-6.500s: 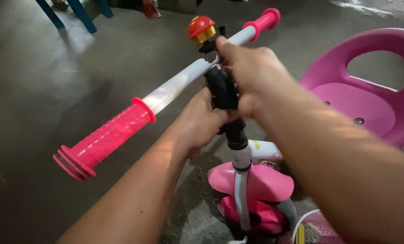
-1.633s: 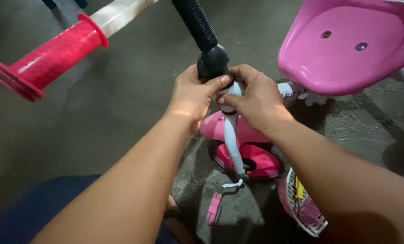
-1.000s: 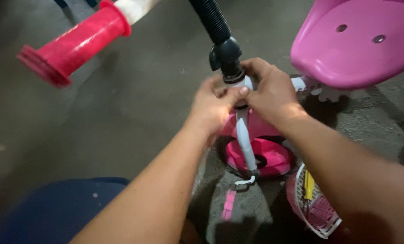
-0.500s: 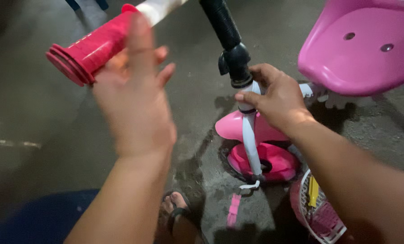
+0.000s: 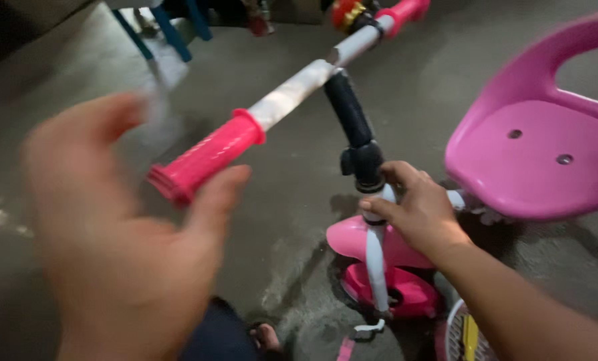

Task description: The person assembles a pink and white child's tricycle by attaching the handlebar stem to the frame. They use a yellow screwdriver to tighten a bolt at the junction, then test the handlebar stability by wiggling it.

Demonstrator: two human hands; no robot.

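Left hand [image 5: 122, 247] dropped lower, open, blurry, hiding floor; right hand [image 5: 416, 210] grips upright stem [image 5: 372, 220]; handlebar [image 5: 292, 93] runs diagonally, far grip cut off.

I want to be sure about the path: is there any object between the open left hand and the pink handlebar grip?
Nothing visible stands between them. The left hand is open and blurred, just below the pink grip. The right hand holds the white stem, away from that gap.
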